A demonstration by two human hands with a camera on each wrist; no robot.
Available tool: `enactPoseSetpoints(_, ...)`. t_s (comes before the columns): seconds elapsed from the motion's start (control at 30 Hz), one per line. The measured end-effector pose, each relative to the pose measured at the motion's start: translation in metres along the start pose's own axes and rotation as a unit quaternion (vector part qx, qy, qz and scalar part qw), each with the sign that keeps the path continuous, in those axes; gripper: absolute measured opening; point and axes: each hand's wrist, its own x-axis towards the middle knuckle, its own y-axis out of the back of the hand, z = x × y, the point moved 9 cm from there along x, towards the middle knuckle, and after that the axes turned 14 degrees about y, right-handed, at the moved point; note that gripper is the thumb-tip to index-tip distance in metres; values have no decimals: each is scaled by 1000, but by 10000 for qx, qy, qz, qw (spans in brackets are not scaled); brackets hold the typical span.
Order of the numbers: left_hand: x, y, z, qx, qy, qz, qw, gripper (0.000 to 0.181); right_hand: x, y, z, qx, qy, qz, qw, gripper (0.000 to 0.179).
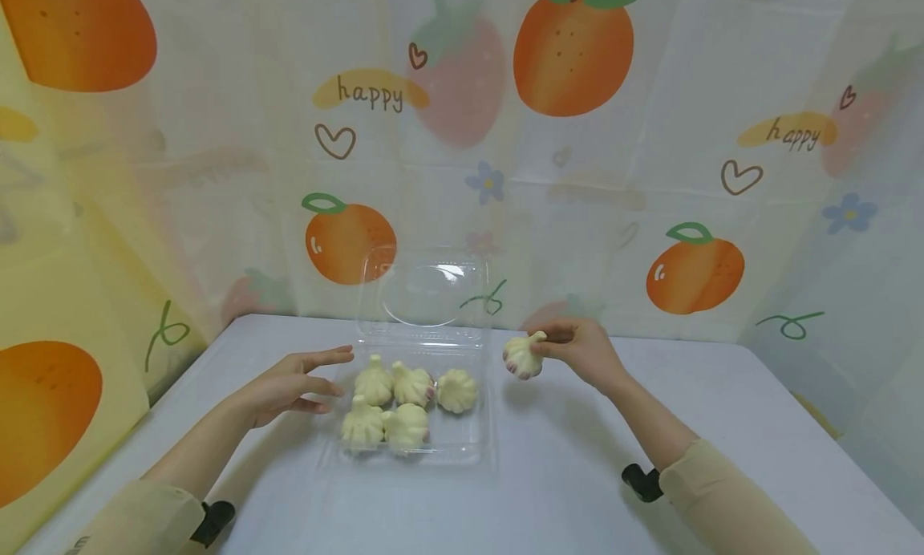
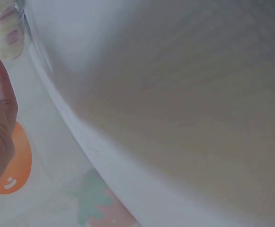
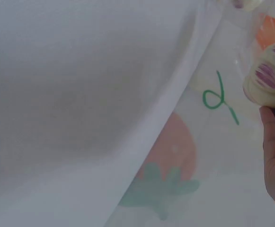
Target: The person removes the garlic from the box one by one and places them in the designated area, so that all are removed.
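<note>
My right hand [image 1: 581, 353] pinches a garlic bulb [image 1: 523, 358] by its stem, held over the table just right of a clear plastic box [image 1: 472, 439]. In the right wrist view that garlic bulb [image 3: 270, 78] shows purple streaks above the fingers [image 3: 271, 135]. Several more garlic bulbs [image 1: 407, 425] sit inside the box, two in the front row and the others behind. At the box's left side is my left hand [image 1: 285, 385], fingers spread and holding nothing. Part of this hand [image 2: 0, 127] appears at the left wrist view's edge, below a bulb seen through plastic.
The box's transparent lid [image 1: 426, 294] stands raised at the back, against a fruit-printed curtain [image 1: 447, 194]. A white cloth covers the table [image 1: 563, 491]. Dark wrist camera mounts [image 1: 641, 483] stick out beside both sleeves.
</note>
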Motion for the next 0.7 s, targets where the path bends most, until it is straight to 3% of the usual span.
enactPoseSetpoints(0.7, -1, -1, 2, 137, 15, 125, 9998, 68, -6, 42, 43, -1072, -344, 607, 9918, 30)
